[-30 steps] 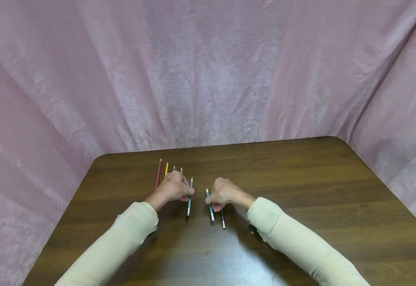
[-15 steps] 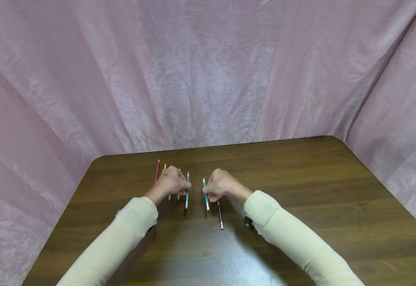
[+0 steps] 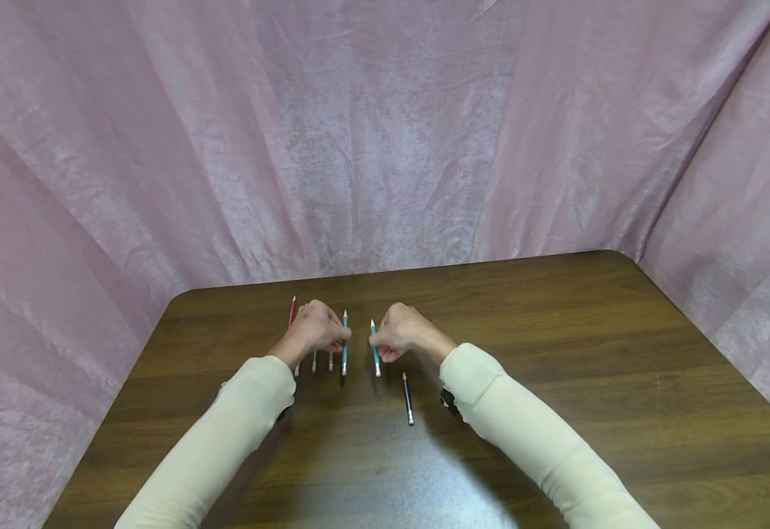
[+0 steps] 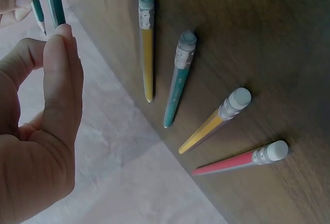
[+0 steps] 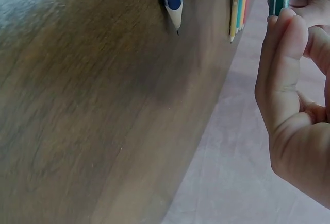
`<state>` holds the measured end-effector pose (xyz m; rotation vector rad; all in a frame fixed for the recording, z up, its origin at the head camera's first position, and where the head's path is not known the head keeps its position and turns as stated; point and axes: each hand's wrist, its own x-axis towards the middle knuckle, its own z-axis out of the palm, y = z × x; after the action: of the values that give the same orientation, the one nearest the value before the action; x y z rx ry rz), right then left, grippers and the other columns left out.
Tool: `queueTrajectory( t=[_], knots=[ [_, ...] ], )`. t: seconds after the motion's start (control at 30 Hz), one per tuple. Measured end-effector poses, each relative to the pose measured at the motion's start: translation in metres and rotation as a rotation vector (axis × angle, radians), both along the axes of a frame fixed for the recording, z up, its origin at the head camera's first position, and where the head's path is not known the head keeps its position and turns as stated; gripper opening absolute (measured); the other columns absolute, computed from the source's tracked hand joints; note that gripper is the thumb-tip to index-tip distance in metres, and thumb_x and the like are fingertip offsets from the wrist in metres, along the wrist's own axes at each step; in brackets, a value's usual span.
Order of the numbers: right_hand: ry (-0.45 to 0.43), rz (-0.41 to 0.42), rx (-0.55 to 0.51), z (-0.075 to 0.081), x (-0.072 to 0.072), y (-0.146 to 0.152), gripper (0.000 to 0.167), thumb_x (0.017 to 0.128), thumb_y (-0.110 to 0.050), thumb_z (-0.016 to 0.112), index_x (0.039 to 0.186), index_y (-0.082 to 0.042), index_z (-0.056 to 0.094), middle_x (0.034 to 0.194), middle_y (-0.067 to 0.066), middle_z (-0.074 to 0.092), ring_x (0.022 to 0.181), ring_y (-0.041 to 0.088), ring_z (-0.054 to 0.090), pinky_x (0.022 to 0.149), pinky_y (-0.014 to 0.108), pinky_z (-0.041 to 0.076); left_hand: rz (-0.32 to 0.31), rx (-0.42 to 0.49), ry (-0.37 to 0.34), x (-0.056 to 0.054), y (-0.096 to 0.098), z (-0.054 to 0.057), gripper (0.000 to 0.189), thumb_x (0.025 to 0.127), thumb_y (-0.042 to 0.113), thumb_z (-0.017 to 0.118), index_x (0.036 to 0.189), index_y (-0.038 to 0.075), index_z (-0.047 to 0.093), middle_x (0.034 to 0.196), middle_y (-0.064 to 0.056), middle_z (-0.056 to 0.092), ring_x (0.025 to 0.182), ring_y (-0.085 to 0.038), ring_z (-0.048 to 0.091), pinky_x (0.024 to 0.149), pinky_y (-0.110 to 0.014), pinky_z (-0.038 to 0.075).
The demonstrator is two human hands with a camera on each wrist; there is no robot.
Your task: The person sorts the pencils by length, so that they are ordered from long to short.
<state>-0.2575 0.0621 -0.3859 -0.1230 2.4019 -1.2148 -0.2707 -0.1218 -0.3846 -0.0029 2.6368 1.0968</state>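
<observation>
My left hand (image 3: 315, 325) pinches a teal-green pencil (image 3: 344, 360) between thumb and fingertips, its point facing the far edge. A similar teal-green pencil (image 3: 376, 360) is in the pinch of my right hand (image 3: 401, 332), a short gap to the right. Both stand roughly parallel. Beneath and left of my left hand lie a red pencil (image 4: 232, 163), a yellow pencil (image 4: 206, 127), a green pencil (image 4: 178, 87) and another yellow pencil (image 4: 147, 54), fanned with erasers towards me. Nearer me, a dark blue pencil (image 3: 408, 400) rests on the table behind my right hand.
The brown wooden table (image 3: 557, 353) extends to both sides, with its far edge just beyond the pencils. Pink velvety curtains (image 3: 385, 147) hang behind it and at the sides.
Both hands have moved away from me towards the far edge with their pencils, and the two pencils are a little closer together. The dark blue pencil, partly covered before, now shows whole.
</observation>
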Motion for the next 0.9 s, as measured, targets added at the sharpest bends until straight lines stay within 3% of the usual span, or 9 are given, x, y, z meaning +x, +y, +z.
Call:
queueTrajectory(
  t=[0.47, 0.77, 0.9],
  knots=[
    [-0.012, -0.033, 0.042, -0.009, -0.016, -0.017, 0.020, 0.090, -0.007, 0.069, 0.072, 0.002, 0.070, 0.062, 0.010, 0.069, 0.045, 0.012, 0.063, 0.065, 0.034, 0.062, 0.043, -0.084, -0.030, -0.014, 0.005, -0.004, 0.012, 0.086, 0.007, 0.074, 0.078, -0.001, 0.070, 0.063, -0.007, 0.070, 0.058, -0.017, 0.071, 0.066, -0.032, 0.062],
    [-0.032, -0.054, 0.035, -0.013, -0.018, -0.018, 0.019, 0.089, -0.005, 0.069, 0.072, 0.002, 0.069, 0.061, 0.010, 0.068, 0.044, 0.012, 0.062, 0.062, 0.032, 0.062, 0.041, -0.173, -0.055, -0.020, 0.008, -0.009, 0.016, 0.087, 0.010, 0.074, 0.075, 0.001, 0.071, 0.059, -0.004, 0.069, 0.058, -0.015, 0.071, 0.079, -0.034, 0.060],
    [-0.039, -0.065, 0.033, -0.014, -0.019, -0.016, 0.017, 0.090, -0.006, 0.068, 0.074, 0.002, 0.068, 0.060, 0.009, 0.068, 0.045, 0.012, 0.062, 0.062, 0.032, 0.062, 0.044, -0.175, -0.076, -0.023, 0.008, -0.011, 0.016, 0.087, 0.010, 0.074, 0.076, -0.001, 0.072, 0.058, -0.004, 0.069, 0.054, -0.013, 0.070, 0.096, -0.036, 0.054]
  ],
)
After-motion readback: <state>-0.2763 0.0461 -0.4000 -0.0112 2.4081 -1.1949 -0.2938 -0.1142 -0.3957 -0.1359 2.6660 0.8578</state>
